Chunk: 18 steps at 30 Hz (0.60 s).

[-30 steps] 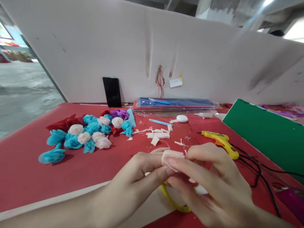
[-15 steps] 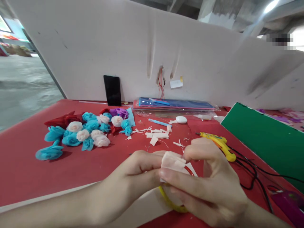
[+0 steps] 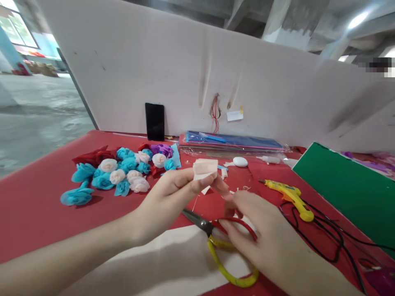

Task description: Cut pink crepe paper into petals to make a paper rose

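Note:
My left hand [image 3: 173, 197] is raised above the red table and pinches a folded piece of pale pink paper [image 3: 204, 168] between thumb and fingers. My right hand [image 3: 262, 238] is lower, at the table, with its fingers going through the red handle loop of the scissors [image 3: 216, 238]. The scissors lie on the table with one red and one yellow handle, blades pointing left. A pile of blue, white, red and purple paper flowers [image 3: 120, 172] sits to the left of my hands.
A yellow glue gun [image 3: 290, 195] with black cable lies to the right. A green sheet [image 3: 345, 185] is at far right. Packs of coloured paper [image 3: 234, 142], a black phone [image 3: 154, 121] and a white board [image 3: 197, 82] stand at the back.
My right hand let go of the pink paper and dropped to the scissors' handle. My left hand lifted the paper up and away. The view shifted a little.

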{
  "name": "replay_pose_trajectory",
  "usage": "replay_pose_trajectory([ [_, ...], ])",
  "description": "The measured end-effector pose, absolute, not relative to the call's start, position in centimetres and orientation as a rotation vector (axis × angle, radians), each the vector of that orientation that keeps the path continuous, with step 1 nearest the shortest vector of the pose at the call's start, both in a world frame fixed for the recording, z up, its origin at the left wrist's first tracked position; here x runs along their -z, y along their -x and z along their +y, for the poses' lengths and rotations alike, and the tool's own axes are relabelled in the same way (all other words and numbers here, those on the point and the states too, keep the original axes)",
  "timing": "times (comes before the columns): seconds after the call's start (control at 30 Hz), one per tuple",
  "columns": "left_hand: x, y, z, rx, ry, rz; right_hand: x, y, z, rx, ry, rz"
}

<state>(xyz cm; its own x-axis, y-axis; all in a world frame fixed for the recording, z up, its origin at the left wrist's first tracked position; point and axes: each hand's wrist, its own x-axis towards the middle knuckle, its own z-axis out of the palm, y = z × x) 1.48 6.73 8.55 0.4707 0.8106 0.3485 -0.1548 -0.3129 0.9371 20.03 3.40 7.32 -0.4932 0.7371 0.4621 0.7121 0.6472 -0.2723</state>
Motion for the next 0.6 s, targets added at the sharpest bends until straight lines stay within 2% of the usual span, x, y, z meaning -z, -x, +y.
replay_pose_trajectory([
  [0.07,-8.5,-1.3,7.0,-1.137,-1.645,0.618,-5.3,-20.4,3.5,0.196,1.348,-2.527],
  [0.17,-8.4,-1.1,7.2,-1.186,-1.698,0.639,-2.6,-21.0,3.3,0.185,1.253,-2.701],
  [0.3,-8.2,-0.9,7.1,-1.216,-1.69,0.602,-1.7,-21.4,3.0,0.24,1.179,-2.737],
  [0.53,-8.3,-0.7,7.6,-1.049,-1.257,0.231,1.8,-22.9,2.6,0.474,1.155,-2.698],
  [0.6,-8.5,-0.5,7.6,-0.998,-1.199,0.131,2.5,-22.9,2.7,0.316,1.193,-2.722],
])
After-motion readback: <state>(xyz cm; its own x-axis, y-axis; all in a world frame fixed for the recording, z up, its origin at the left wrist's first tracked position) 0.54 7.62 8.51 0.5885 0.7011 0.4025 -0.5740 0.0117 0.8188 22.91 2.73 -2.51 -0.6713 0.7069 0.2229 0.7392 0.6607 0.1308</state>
